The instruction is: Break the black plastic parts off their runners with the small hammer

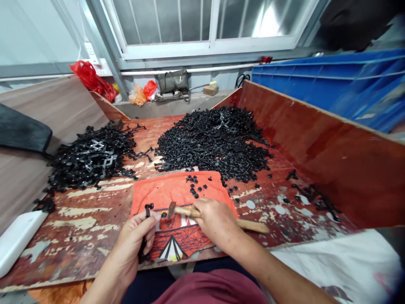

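My right hand (212, 217) is closed around the wooden handle of a small hammer (182, 211). The hammer's brownish head points left, a short way from my left fingertips. Between the thumb and fingers of my left hand (136, 234) is a black jointed strip (147, 210), partly hidden by the fingers. Just right of those fingertips is a small round black piece (163, 214); whether the fingers touch it I cannot tell. Both hands are over an orange printed cloth (177, 190), and several black studs (193, 185) lie on its far part.
A large pile of small black parts (209, 143) lies beyond the cloth, and linked black strips (95, 156) are heaped at the left. A wooden board (316, 143) walls the right side, with a blue crate (316, 84) behind it. A white object (22, 240) sits at the left edge.
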`<state>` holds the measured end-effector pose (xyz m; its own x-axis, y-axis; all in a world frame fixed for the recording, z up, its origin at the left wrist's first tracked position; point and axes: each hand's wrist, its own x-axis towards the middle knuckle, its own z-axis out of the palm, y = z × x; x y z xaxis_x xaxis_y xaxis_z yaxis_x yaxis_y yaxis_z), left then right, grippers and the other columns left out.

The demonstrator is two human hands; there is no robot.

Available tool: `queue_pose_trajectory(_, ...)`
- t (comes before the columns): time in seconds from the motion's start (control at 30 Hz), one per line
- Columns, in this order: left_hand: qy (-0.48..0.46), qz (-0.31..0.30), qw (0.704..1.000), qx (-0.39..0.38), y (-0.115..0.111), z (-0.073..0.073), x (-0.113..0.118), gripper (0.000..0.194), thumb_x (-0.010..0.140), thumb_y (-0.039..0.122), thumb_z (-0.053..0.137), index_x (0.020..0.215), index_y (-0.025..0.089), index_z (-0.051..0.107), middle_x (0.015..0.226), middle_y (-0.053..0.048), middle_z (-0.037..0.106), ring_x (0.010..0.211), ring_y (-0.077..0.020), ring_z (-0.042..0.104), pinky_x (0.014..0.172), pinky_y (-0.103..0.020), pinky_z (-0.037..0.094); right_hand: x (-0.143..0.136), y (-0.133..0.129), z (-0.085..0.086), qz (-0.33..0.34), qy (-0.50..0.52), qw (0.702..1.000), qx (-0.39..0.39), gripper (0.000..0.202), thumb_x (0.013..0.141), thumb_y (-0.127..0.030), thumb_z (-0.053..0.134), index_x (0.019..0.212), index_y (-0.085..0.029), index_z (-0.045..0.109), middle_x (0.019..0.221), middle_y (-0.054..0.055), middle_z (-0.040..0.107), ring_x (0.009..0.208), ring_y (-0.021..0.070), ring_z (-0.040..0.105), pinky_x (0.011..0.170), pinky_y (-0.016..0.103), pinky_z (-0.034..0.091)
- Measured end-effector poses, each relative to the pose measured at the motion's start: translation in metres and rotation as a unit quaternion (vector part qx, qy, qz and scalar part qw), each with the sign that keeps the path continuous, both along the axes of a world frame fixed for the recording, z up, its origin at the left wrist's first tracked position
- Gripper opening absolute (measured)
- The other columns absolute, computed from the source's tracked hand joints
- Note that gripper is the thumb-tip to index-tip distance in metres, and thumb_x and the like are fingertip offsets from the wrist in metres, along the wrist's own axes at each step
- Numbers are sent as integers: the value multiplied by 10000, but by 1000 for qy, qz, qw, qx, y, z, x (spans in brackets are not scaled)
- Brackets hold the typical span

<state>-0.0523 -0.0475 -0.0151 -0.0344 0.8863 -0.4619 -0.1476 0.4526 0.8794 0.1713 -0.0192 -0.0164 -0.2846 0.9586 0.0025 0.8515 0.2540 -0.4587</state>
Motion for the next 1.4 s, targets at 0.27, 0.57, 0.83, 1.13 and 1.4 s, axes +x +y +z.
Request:
queue_pose_trajectory(0.27, 78, -100, 992, -16, 24, 1, 24, 376, 696, 509, 720, 672, 182, 534, 392, 88, 406, 296, -41, 262, 310, -150, 163, 60, -28, 10, -37, 125, 990, -61, 364, 987, -312, 484, 1346, -297, 544, 1148, 34, 717, 966, 212, 683, 825, 296, 485)
queue_pose_trajectory(0.57, 118, -166, 979, -24, 38, -8, 59, 366, 626, 506, 702, 599, 191, 518, 360, 65, 445, 252, -44, 301, 297, -160, 134, 76, -50, -8, -67, 178, 974, -126, 450, 1017, -351, 335, 1440, -277, 469, 1130, 58, 710, 945, 225, 670, 857, 342, 475)
queue_pose_trajectory(0.83, 170, -173, 970, -17, 41, -11, 57, 352, 630, 514, 669, 629, 206, 498, 345, 73, 430, 250, -57, 290, 299, -161, 138, 79, -47, -12, -67, 189, 972, -123, 453, 1009, -350, 346, 1431, -268, 491, 1094, 59, 720, 928, 231, 675, 849, 354, 488)
queue_pose_trajectory(1.13, 176, -170, 970, 3, 34, -11, 61, 394, 632, 543, 679, 620, 220, 452, 356, 94, 375, 282, -49, 257, 315, -172, 170, 73, -52, 0, -49, 174, 980, -80, 453, 1012, -254, 353, 1444, -304, 481, 1337, 28, 640, 1129, 227, 656, 945, 370, 514)
queue_pose_trajectory(1.4, 204, -213, 955, 24, 35, -18, 54, 364, 747, 543, 605, 681, 204, 493, 377, 52, 465, 312, -65, 302, 355, -178, 187, 47, -59, -4, 31, 180, 982, -45, 528, 1004, -173, 394, 1499, -354, 376, 1393, -69, 588, 1207, 160, 611, 1047, 338, 488)
